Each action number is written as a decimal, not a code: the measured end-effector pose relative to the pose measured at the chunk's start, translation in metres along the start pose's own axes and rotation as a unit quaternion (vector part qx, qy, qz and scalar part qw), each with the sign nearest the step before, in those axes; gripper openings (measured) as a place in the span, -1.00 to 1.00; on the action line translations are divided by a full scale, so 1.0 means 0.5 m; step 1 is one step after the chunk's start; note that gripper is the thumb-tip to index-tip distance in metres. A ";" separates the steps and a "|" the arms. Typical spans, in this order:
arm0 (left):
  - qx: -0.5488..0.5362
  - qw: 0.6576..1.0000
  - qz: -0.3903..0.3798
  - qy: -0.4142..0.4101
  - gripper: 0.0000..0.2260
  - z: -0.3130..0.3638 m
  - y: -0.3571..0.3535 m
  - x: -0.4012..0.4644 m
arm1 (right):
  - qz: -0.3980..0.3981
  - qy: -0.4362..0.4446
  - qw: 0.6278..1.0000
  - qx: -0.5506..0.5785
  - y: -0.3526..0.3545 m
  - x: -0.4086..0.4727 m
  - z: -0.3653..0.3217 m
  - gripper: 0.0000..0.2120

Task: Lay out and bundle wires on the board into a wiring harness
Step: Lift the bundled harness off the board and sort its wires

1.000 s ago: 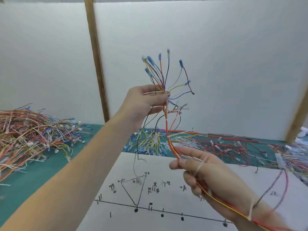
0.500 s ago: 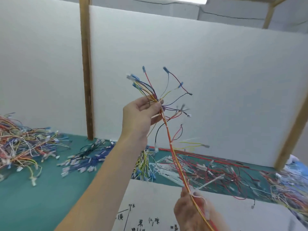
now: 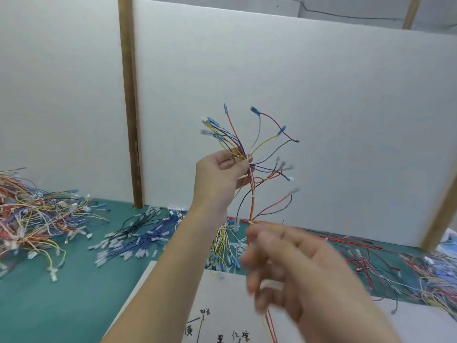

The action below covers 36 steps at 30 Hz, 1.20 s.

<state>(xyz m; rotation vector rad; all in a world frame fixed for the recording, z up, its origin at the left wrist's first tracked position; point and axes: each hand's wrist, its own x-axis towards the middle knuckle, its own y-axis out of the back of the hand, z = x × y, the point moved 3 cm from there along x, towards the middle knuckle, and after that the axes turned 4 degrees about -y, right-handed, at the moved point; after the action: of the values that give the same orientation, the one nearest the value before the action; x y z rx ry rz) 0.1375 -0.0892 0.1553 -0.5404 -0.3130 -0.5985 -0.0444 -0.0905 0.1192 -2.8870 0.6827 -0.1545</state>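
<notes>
My left hand (image 3: 220,170) holds a bundled wiring harness (image 3: 251,194) up in the air, pinching it where the wires fan out. Thin red, yellow, blue and black branches with blue and clear terminals spread above and to the right of the fingers. The orange-red trunk hangs down and passes behind my right hand (image 3: 286,268), which is blurred, with its fingers loosely curled; whether it grips the trunk does not show. The trunk comes out again below that hand. The white layout board (image 3: 222,298), with drawn lines and handwritten characters, lies under both hands.
On the green mat (image 3: 49,300) lie a multicoloured wire pile (image 3: 32,219) at the left, blue and black wires (image 3: 138,233) in the middle, yellow wires (image 3: 223,235) and red wires (image 3: 361,256) at the right. White foam panels and a wooden post (image 3: 129,107) close the back.
My right hand has come up from the bottom edge along the trunk and is now blurred with motion. The left hand still holds the fanned end. The view has tilted upward.
</notes>
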 end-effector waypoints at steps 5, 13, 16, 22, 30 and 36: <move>0.018 0.999 -0.042 -0.010 -0.85 -0.002 -0.016 -0.015 | 0.203 0.214 0.946 -0.136 0.040 0.094 -0.098 -0.79; 0.033 0.993 -0.105 -0.038 -0.78 -0.017 -0.035 -0.021 | 0.283 0.243 0.915 -0.150 0.072 0.175 -0.076 -0.92; 0.029 0.993 -0.108 -0.031 -0.78 -0.023 -0.032 -0.018 | 0.300 0.254 0.904 -0.165 0.074 0.176 -0.063 -0.89; 0.045 0.990 -0.122 -0.047 -0.77 -0.029 -0.029 -0.014 | 0.323 0.288 0.867 -0.247 0.071 0.165 -0.070 -0.85; 0.042 0.983 -0.163 -0.075 -0.78 -0.035 -0.025 -0.012 | 0.307 0.267 0.883 -0.234 0.083 0.158 -0.069 -0.88; 0.052 0.983 -0.165 -0.057 -0.77 -0.057 -0.024 -0.013 | 0.296 0.257 0.889 -0.235 0.087 0.150 -0.064 -0.86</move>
<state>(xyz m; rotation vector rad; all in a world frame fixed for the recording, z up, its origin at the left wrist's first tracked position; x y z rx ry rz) 0.1286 -0.1108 0.1341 -0.4244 -0.5460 -0.8672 -0.0008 -0.1671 0.1470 -2.8828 1.8894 -0.7787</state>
